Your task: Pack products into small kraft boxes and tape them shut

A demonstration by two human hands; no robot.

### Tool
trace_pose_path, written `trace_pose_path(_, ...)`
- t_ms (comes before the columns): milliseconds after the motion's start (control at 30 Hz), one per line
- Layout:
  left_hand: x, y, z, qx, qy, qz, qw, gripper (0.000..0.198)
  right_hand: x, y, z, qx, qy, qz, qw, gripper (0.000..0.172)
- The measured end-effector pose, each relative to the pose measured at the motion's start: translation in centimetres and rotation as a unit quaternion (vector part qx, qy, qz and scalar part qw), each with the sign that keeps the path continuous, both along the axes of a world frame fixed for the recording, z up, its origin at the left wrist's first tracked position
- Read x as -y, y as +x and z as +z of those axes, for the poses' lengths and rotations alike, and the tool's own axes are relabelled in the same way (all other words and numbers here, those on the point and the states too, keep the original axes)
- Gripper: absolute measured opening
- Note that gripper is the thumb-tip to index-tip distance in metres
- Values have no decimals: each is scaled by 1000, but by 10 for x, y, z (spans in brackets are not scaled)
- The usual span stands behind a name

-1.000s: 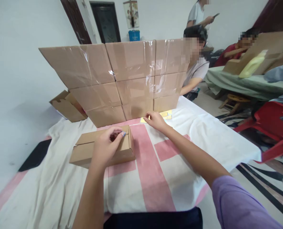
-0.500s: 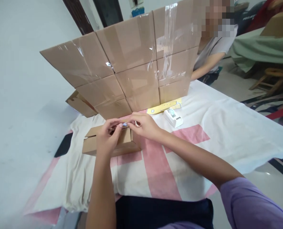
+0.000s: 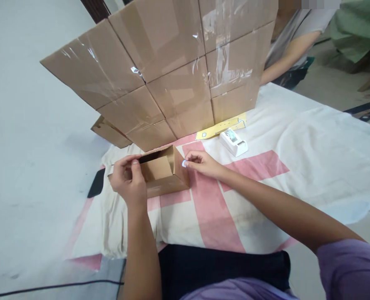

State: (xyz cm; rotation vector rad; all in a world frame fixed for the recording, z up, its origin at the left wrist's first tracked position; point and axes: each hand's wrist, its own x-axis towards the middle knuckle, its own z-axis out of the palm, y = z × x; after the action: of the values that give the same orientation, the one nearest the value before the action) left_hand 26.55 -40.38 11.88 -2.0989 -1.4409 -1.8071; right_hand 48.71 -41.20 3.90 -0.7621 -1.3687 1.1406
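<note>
A small open cardboard box (image 3: 160,183) stands on the cloth in front of me, its top flaps partly raised. Over its left end is my left hand (image 3: 127,177), thumb and forefinger drawn together by the opening; what lies between them, if anything, is hidden. At the box's right side, my right hand (image 3: 205,163) pinches a small white and blue piece, like a sticker (image 3: 184,163), between thumb and forefinger. The piece is close to the box's right wall; I cannot tell whether it touches.
Behind the box rises a tall wall of taped cardboard (image 3: 178,91). A white tape dispenser (image 3: 234,141) and a yellow printed strip (image 3: 220,128) lie to the right. Another cardboard box (image 3: 110,132) is at back left, a black flat object (image 3: 96,183) nearer. A person's arm (image 3: 292,54) shows behind.
My hands were together above the box at a small bluish piece. They have parted: the right moved to the box's right side with the piece, the left to its left end. The view tilted down.
</note>
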Motion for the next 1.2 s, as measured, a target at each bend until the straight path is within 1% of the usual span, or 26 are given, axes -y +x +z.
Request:
trace_pose_path(67, 3, -9, -4, -71, -6, 23, 997, 19, -2, 0, -8, 3, -3, 9, 1000, 29)
trace_pose_path(133, 5, -17, -9, -102, 6, 51, 993, 24, -5, 1, -16, 7, -4, 12, 1000, 28)
trace_pose_path(200, 7, -23, -14, -92, 16, 67, 993, 27, -7, 2, -22, 12, -4, 12, 1000, 27)
trace_pose_path(300, 9, -31, -20, -63, 10, 61, 996, 30, -9, 0, -27, 15, -4, 12, 1000, 26)
trace_pose_path(367, 9, -36, -22, -62, 3, 56, 996, 32, -8, -2, -28, 19, -5, 8, 1000, 25)
trace_pose_path(533, 6, -43, -16, -130, 7, 62, 990, 36, -7, -6, -27, 17, -8, 6, 1000, 22)
trace_pose_path(567, 5, -43, -14, -151, -3, 66, 986, 39, -8, -6, -28, 16, -9, 5, 1000, 22)
trace_pose_path(633, 3, -43, -11, -188, -49, 67, 979, 47, -9, -7, -29, 18, -12, 3, 1000, 22)
trace_pose_path(733, -1, -43, -10, -214, -125, 46, 968, 54, -10, -8, -31, 18, -10, 5, 1000, 24)
trace_pose_path(833, -1, -44, -11, -215, -144, 32, 965, 53, -10, -11, -31, 14, -5, 7, 1000, 25)
trace_pose_path(1067, 2, -46, -15, -225, -124, 34, 966, 51, -6, -16, -17, -10, 14, 7, 1000, 23)
trace_pose_path(1200, 1, -47, -16, -238, -122, 40, 963, 51, -7, -17, -10, 13, 32, -6, 999, 21)
